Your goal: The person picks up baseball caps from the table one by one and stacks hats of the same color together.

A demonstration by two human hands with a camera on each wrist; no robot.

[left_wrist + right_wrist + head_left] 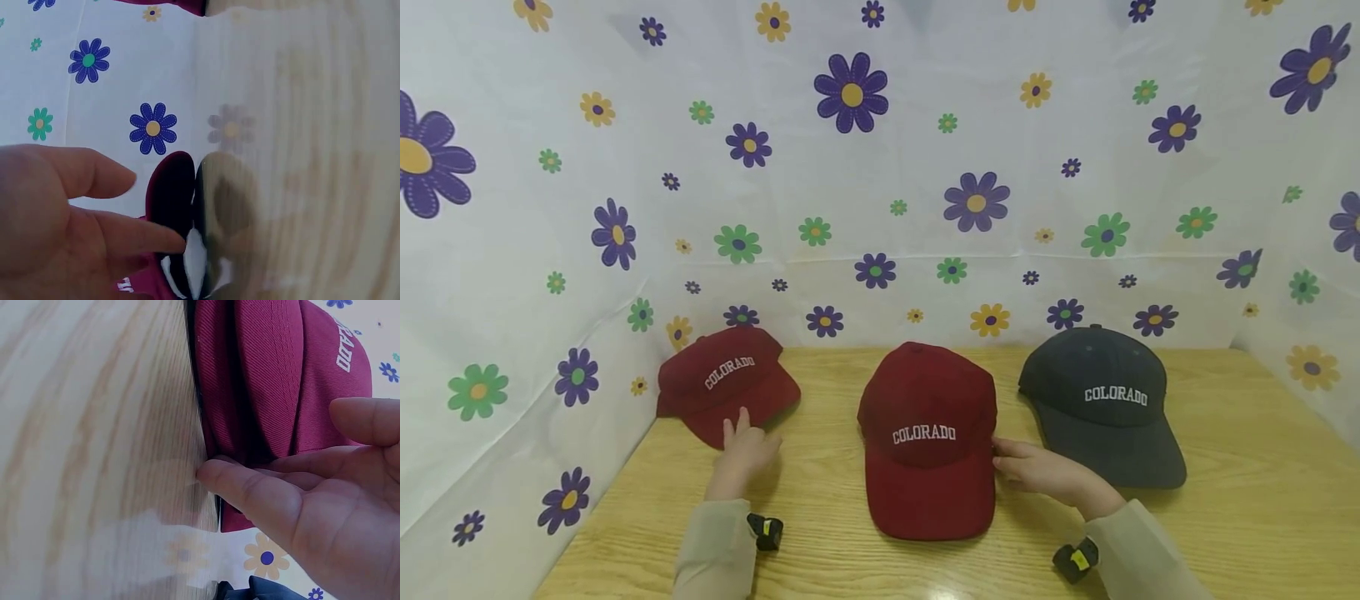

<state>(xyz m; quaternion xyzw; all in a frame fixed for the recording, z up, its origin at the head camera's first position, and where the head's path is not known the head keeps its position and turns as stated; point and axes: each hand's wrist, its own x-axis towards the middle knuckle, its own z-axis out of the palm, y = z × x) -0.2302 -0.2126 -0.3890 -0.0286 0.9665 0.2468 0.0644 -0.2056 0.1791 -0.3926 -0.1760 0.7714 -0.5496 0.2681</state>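
My left hand (746,454) is at the brim of the left maroon cap (730,375), its fingers spread and the index finger overlapping the brim's edge. In the left wrist view, the dark underside of that brim (172,194) shows past the fingertips. At the centre, another maroon cap (928,417) sits with its brim toward me. The fingers of my right hand (1048,475) lie extended against its right side, low by the table. A second maroon layer (215,381) shows under its brim in the right wrist view. All the caps read COLORADO in white.
A dark navy cap (1097,400) sits at the right, just behind my right hand. The caps are on a glossy wooden table (820,517). White flower-print cloth (887,167) hangs along the back and both sides.
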